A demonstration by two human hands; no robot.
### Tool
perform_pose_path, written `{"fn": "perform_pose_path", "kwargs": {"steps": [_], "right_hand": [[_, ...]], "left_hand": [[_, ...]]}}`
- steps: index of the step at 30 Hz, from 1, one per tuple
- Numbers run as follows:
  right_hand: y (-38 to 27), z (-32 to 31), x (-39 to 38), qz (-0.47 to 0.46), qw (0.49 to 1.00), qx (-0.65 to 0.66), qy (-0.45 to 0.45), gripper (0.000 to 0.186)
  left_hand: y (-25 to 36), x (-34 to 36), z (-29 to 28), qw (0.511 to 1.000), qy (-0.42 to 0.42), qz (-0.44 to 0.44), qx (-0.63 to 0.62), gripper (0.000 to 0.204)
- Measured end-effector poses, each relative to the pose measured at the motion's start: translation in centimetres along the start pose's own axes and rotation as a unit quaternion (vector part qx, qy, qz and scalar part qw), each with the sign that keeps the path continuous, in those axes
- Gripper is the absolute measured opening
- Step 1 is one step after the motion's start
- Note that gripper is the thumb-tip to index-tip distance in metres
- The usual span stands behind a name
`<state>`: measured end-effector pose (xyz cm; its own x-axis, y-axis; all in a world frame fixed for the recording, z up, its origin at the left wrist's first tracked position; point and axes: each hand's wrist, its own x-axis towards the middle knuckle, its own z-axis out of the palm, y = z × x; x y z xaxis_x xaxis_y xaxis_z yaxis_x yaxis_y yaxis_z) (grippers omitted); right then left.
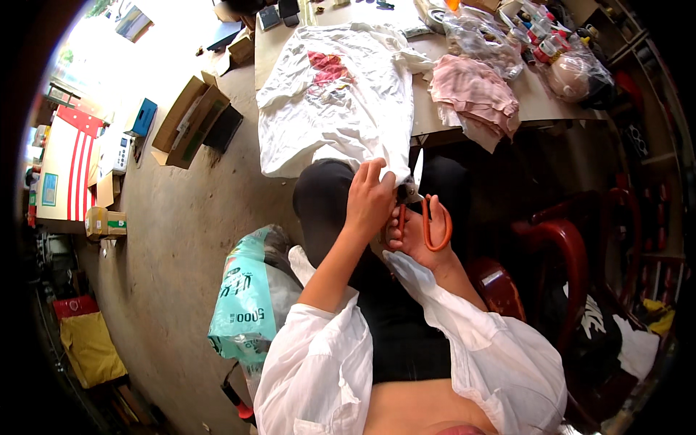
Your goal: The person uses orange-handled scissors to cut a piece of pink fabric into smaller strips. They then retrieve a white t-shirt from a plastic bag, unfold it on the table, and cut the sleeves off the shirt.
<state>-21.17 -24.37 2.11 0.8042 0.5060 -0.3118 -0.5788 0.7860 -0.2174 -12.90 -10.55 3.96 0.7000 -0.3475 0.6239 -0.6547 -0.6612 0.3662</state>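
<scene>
A white T-shirt (370,94) with a red print lies spread over the table's front edge, its hem hanging toward my knees. My left hand (371,196) is closed on the hem at its near right corner. Just right of it, my right hand (417,232) grips scissors (437,230) by their orange-red handles. The metal blades are spread apart and point away from me, beside the shirt's edge. Whether cloth lies between the blades is hard to make out.
On the table (536,98) a folded pink cloth (475,98) overhangs the edge, near clear plastic bags (482,43) of items. A teal plastic bag (243,297) stands by my left leg. An open cardboard box (190,119) sits on the floor at left; a dark red chair (565,254) is at right.
</scene>
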Motion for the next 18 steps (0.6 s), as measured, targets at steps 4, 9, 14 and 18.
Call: {"fn": "perform_pose_path", "kwargs": {"steps": [4,9,14,18], "right_hand": [[-0.3,1.6,0.2,0.029,0.998,0.045,0.019,0.074],[-1.0,0.8,1.1,0.005,0.999,0.044,0.028,0.076],[-1.3,1.4,2.4,-0.031,0.997,-0.005,0.076,0.070],[-1.9,1.1,3.3,-0.070,0.989,-0.045,0.119,0.063]], "left_hand": [[-0.5,-0.6,0.3,0.989,-0.144,-0.017,-0.014,0.019],[-0.4,-1.6,0.6,0.991,-0.124,-0.026,-0.041,0.010],[-0.6,-1.7,0.7,0.990,-0.081,-0.035,-0.112,0.007],[-0.8,-1.5,0.2,0.986,-0.063,-0.038,-0.149,0.010]]}}
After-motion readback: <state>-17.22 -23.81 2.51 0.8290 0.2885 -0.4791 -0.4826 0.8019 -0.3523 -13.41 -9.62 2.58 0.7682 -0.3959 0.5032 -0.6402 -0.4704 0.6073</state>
